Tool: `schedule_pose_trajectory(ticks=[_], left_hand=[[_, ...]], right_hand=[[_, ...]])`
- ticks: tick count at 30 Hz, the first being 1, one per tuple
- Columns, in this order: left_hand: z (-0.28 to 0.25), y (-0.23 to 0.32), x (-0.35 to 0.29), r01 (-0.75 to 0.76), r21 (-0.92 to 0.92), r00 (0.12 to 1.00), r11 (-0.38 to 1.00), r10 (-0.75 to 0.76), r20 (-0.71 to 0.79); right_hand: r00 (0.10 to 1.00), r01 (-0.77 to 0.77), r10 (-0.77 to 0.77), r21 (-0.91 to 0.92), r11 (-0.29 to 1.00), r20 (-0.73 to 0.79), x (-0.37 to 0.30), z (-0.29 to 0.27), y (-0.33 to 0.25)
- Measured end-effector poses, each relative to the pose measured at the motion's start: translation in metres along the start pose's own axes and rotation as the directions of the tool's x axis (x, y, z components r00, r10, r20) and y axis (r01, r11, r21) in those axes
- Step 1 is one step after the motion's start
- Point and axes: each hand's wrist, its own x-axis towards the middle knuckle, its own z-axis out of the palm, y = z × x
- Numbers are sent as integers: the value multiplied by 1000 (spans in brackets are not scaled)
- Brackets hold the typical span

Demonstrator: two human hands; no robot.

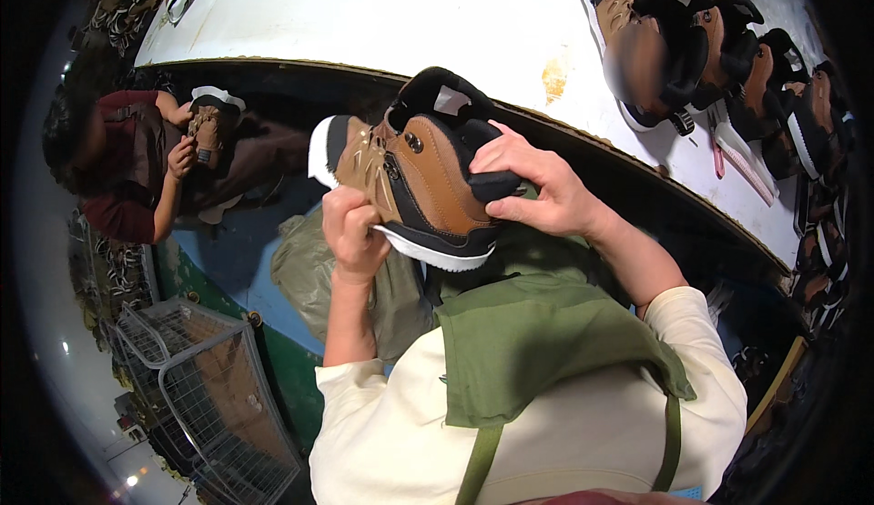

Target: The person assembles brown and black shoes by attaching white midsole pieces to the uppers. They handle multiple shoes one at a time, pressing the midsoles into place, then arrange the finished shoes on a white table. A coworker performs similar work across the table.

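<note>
Over a cream shirt (382, 432), a green apron (546, 350) fills the near space. Just beyond it, a brown-and-black shoe (446, 177) is held up off the table, toe to the left, white sole downward. The left hand (353, 232) pinches the sole's edge toward the front; the right hand (537, 182) clasps the padded heel collar — thumb on the near side, fingers over the rim. Beyond, similar shoes (713, 41) crowd the right end of the white table (382, 14). Off left, a seated co-worker (123, 173) holds another shoe (208, 132).
</note>
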Motion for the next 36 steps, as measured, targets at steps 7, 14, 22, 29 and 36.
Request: schedule_pose_trajectory(ticks=[7, 14, 22, 29, 36], left_hand=[[-25, 37, 26, 83, -126, 960, 989, -46, 276], [-33, 70, 77, 58, -459, 930, 887, 119, 347], [3, 72, 82, 120, -123, 906, 985, -59, 419], [7, 71, 66, 327, -197, 891, 924, -232, 390], [5, 74, 70, 339, -203, 880, 919, -233, 413]], right_hand=[[998, -70, 69, 99, 993, 13, -2, -6, 5], [1000, 15, -16, 75, 997, 12, -3, -6, -10], [998, -60, 53, 266, 962, 33, -12, 13, -3], [975, -197, 223, 521, 830, 13, -22, 36, 4], [968, -192, 250, 594, 781, -16, -25, 40, 4]])
